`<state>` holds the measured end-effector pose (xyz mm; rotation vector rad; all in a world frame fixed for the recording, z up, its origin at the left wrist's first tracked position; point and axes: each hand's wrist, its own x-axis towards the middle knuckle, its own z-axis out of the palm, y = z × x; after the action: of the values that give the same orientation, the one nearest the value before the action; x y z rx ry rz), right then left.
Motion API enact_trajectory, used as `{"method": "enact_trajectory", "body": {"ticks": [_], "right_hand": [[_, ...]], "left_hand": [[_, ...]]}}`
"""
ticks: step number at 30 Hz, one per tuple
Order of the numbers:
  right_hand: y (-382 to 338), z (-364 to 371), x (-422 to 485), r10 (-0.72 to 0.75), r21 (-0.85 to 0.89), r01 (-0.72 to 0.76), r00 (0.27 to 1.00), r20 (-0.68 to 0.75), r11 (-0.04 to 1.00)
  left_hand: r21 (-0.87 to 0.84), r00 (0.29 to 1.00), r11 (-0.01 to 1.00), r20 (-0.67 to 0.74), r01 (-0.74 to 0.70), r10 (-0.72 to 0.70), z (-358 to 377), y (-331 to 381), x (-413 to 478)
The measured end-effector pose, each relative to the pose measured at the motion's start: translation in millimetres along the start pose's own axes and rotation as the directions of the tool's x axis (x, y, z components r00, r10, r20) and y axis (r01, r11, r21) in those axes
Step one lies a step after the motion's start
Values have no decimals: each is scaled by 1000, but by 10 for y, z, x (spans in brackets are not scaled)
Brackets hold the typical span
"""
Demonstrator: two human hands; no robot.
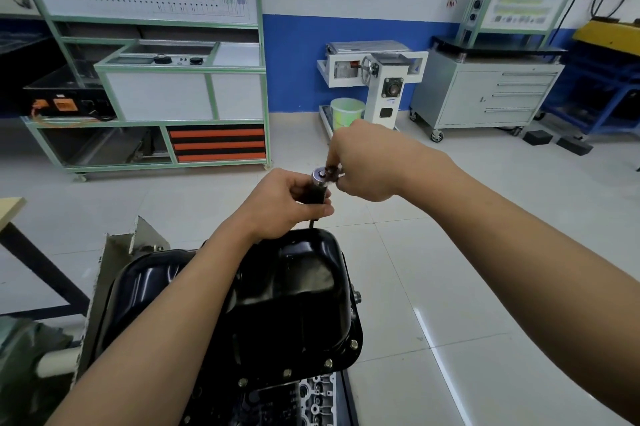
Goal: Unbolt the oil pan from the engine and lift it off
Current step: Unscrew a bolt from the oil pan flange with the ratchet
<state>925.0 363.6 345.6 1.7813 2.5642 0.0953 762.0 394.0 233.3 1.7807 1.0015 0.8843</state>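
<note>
A glossy black oil pan [294,290] sits on the upturned engine [311,398] in the lower middle, with several bolts [328,363] showing along its near and right flange. Above its far edge my left hand [280,204] grips a black tool [318,191] with a silver socket end pointing up. My right hand [363,162] pinches a small dark bolt [333,172] at that socket end. My left forearm hides the pan's middle.
A grey metal stand plate [114,273] rises left of the engine. A dark table leg [45,269] stands at far left. Across the tiled floor are a green-framed training bench [180,86], a white stand [384,86], a green bucket [346,112] and a grey cabinet [485,93].
</note>
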Motion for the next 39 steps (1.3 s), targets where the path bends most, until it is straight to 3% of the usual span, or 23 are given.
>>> {"method": "enact_trajectory", "body": {"ticks": [6, 8, 14, 19, 26, 30, 34, 39], "right_hand": [[-58, -19, -40, 26, 107, -55, 965, 260, 993], [-100, 16, -40, 6, 147, -49, 960, 278, 988], [-108, -14, 1, 17, 82, -36, 977, 214, 996], [-50, 2, 17, 3, -75, -3, 1000, 2, 997], [19, 76, 41, -212, 74, 213, 977, -21, 974], [40, 111, 39, -131, 126, 138, 989, -64, 982], [88, 89, 39, -15, 28, 17, 997, -78, 999], [66, 15, -51, 29, -15, -30, 998, -57, 999]], "left_hand": [[-41, 997, 997, 35, -65, 66, -1, 24, -8], [-38, 997, 997, 29, -72, 73, -4, 22, -9], [-38, 998, 997, 10, -62, 63, -22, -22, 12], [4, 999, 1000, 29, -16, 16, -9, -38, 29], [-37, 996, 999, 93, 10, -7, -34, -24, 18], [-42, 997, 999, 71, 25, -22, -13, -8, 13], [-51, 999, 998, 38, 22, -20, -4, -5, 23], [-76, 1000, 997, -1, -3, 3, 9, -6, 33]]}}
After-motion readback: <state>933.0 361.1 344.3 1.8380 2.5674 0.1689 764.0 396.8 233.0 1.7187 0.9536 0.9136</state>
